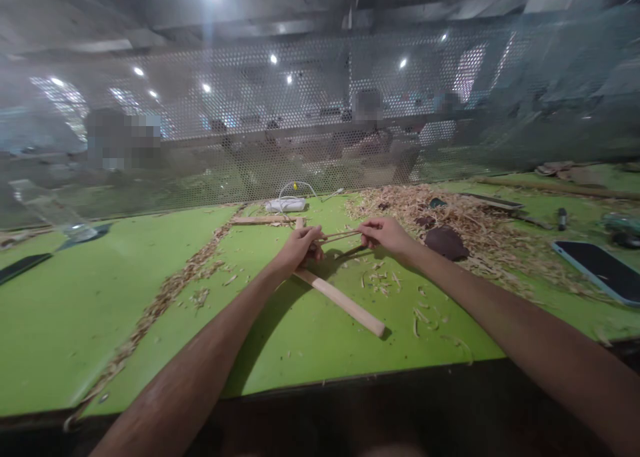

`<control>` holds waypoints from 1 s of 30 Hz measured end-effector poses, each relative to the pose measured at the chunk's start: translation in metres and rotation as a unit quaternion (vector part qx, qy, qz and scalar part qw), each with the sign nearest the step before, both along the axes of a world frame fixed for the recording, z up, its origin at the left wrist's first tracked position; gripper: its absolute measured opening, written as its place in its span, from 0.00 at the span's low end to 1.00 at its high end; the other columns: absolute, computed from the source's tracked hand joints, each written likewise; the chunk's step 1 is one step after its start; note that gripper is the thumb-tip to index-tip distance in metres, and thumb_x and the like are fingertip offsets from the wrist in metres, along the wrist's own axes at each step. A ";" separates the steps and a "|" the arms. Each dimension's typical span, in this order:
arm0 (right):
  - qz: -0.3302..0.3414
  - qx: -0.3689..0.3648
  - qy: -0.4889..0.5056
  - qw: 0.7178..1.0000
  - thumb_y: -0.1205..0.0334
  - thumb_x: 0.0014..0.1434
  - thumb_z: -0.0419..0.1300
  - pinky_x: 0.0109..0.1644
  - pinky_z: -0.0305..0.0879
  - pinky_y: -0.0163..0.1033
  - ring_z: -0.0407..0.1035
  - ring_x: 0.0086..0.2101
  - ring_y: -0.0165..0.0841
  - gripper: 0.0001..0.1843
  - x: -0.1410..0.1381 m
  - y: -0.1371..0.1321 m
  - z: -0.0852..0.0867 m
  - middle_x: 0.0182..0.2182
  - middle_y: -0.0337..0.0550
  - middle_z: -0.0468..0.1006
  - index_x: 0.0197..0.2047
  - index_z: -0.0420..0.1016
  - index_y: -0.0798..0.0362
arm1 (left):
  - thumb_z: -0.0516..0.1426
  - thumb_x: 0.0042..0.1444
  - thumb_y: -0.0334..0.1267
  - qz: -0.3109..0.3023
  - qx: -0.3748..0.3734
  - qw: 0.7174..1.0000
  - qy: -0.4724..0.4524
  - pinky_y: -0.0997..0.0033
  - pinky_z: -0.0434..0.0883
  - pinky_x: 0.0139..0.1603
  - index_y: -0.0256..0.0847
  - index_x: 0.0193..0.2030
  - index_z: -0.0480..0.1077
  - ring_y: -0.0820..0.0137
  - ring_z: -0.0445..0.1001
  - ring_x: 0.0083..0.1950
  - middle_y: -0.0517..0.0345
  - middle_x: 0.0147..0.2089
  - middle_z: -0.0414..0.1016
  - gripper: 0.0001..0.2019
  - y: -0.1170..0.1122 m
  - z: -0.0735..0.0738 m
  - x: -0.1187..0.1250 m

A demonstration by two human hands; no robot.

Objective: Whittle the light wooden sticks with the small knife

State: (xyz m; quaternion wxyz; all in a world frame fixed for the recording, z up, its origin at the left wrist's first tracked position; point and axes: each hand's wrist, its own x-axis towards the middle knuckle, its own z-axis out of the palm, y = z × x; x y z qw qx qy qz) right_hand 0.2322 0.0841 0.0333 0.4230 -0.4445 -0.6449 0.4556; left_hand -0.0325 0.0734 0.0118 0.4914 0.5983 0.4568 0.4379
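My left hand and my right hand are both closed on a thin wooden stick, one at each end. They hold it level just above the green table. Under my left hand a thicker pale wooden bar lies flat on the table, running toward the near edge. Loose wood shavings lie scattered between the bar and my right forearm.
A big heap of shavings lies behind my right hand, with a dark brown pad on it. A phone rests at the right, a white object with a cable at the back. Perforated mesh walls off the far side; people sit behind it.
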 end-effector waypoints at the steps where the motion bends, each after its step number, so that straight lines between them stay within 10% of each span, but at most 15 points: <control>1: 0.003 0.000 -0.005 1.000 0.56 0.65 0.73 0.29 0.64 0.34 0.69 0.25 0.31 0.13 0.000 -0.001 -0.001 0.25 0.44 0.82 0.33 0.83 0.54 | 0.59 0.72 0.55 0.004 0.000 1.000 0.002 0.77 0.58 0.18 0.39 0.43 0.75 0.72 0.71 0.19 0.59 0.22 0.76 0.19 0.000 0.000 0.000; 11: -0.020 0.083 -0.048 0.995 0.44 0.61 0.73 0.32 0.66 0.39 0.66 0.25 0.32 0.19 0.003 -0.001 0.007 0.22 0.41 0.76 0.30 0.80 0.50 | 0.58 0.74 0.55 0.024 -0.019 0.998 -0.058 0.77 0.62 0.21 0.39 0.42 0.73 0.74 0.73 0.23 0.60 0.27 0.76 0.19 -0.003 0.007 0.007; 20: -0.116 0.140 -0.109 0.977 0.42 0.63 0.72 0.33 0.64 0.40 0.65 0.25 0.31 0.23 0.036 0.007 0.059 0.23 0.43 0.75 0.31 0.79 0.54 | 0.58 0.72 0.64 -0.011 -0.007 0.992 -0.126 0.71 0.75 0.32 0.38 0.44 0.73 0.71 0.78 0.30 0.58 0.31 0.77 0.27 0.000 0.000 0.005; 24: -0.194 0.136 -0.158 0.958 0.43 0.64 0.72 0.33 0.64 0.42 0.66 0.26 0.34 0.20 0.095 -0.002 0.072 0.24 0.47 0.77 0.34 0.84 0.53 | 0.62 0.70 0.59 -0.050 -0.015 0.997 -0.065 0.70 0.76 0.33 0.37 0.39 0.74 0.72 0.77 0.28 0.58 0.30 0.78 0.24 0.003 -0.002 0.007; 30: -0.401 0.086 -0.158 0.898 0.36 0.67 0.69 0.38 0.65 0.53 0.66 0.24 0.31 0.34 0.257 -0.028 0.058 0.27 0.64 0.78 0.20 0.78 0.53 | 0.64 0.70 0.51 -0.071 -0.014 0.997 0.007 0.69 0.75 0.34 0.38 0.32 0.73 0.72 0.76 0.26 0.57 0.28 0.79 0.20 -0.003 0.008 0.012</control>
